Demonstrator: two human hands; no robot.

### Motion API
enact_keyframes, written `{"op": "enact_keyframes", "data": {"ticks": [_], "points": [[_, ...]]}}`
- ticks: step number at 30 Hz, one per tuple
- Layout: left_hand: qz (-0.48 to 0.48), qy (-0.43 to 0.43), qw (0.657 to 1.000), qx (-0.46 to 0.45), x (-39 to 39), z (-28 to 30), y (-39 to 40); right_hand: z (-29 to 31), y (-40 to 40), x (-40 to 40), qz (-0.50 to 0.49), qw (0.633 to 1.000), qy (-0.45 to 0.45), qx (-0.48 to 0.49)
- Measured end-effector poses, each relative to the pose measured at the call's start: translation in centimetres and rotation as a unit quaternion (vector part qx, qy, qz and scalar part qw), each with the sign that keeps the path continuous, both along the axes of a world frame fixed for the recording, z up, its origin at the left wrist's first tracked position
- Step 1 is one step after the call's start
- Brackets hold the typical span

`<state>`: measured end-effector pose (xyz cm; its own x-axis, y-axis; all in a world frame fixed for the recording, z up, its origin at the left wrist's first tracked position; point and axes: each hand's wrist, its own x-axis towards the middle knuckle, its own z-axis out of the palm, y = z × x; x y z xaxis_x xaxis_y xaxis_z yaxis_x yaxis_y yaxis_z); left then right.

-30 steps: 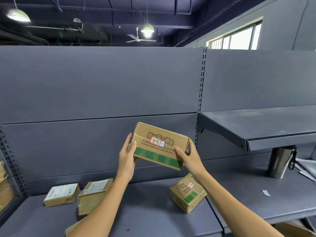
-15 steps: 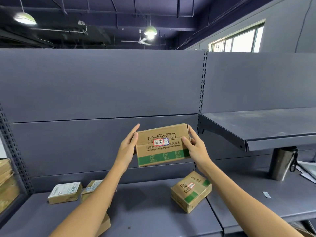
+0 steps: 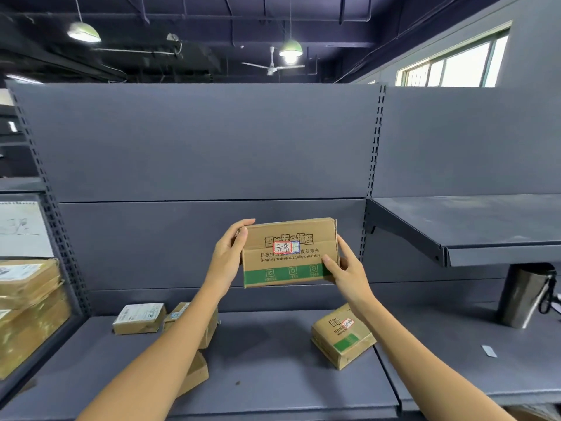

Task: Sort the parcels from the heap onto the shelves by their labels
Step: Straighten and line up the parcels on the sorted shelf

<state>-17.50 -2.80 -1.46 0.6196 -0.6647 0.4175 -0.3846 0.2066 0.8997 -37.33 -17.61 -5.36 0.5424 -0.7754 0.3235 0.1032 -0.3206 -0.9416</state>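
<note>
A brown cardboard parcel with a green stripe and a red-framed label is held up in front of the grey shelf back panel. My left hand grips its left end and my right hand grips its lower right corner. The printed face is turned toward me and nearly level. On the lower shelf lies a similar green-striped parcel at the right. A small parcel with a white label and two more brown parcels sit at the left, partly hidden by my left forearm.
An upper shelf juts out at the right. Below it stands a metal tumbler with a strap. A small white tag lies on the right lower shelf. Stacked brown parcels fill the bay at the far left.
Both hands have turned the parcel from tilted to level, face toward me, and lifted it slightly. The view has shifted, showing more of the left bay.
</note>
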Motion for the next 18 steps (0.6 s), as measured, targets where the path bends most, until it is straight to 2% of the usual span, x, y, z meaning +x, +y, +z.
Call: {"op": "enact_keyframes", "data": {"ticks": [3,10,18], "points": [[0.036,-0.028,0.999,0.011,0.0,0.0,2.4,-1.3,1.2,1.2,0.025,0.999,-0.017,0.019],[0.141,-0.029,0.989,0.022,2.6,0.1,12.8,-3.4,8.1,7.8,0.122,0.992,-0.028,0.027],[0.286,-0.003,0.958,-0.026,8.0,0.9,34.1,-1.5,26.4,19.8,0.256,0.966,-0.031,0.026]]}}
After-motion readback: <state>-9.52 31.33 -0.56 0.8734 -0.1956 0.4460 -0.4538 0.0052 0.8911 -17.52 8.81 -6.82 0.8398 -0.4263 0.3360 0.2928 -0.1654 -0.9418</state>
